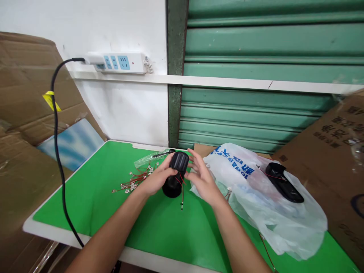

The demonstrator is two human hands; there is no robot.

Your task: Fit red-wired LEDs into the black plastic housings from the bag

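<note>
My left hand [157, 179] is wrapped round a black cylindrical part [176, 175] that stands on the green table [93, 197], its ribbed top tilted toward me. Red wires [182, 191] hang from the part down to the table. My right hand [200, 175] is next to the part on its right, fingers spread, fingertips at or near its top. Just left of my left hand lies a cluster of small metal pieces on red wires [133, 181], partly beside a clear bag [148, 159].
A white plastic bag with blue print [256, 197] lies at the right with another black part [284, 182] on it. Cardboard boxes [335, 151] stand right and left. A black cable [58, 159] runs from a wall power strip [122, 62] across the table's left edge.
</note>
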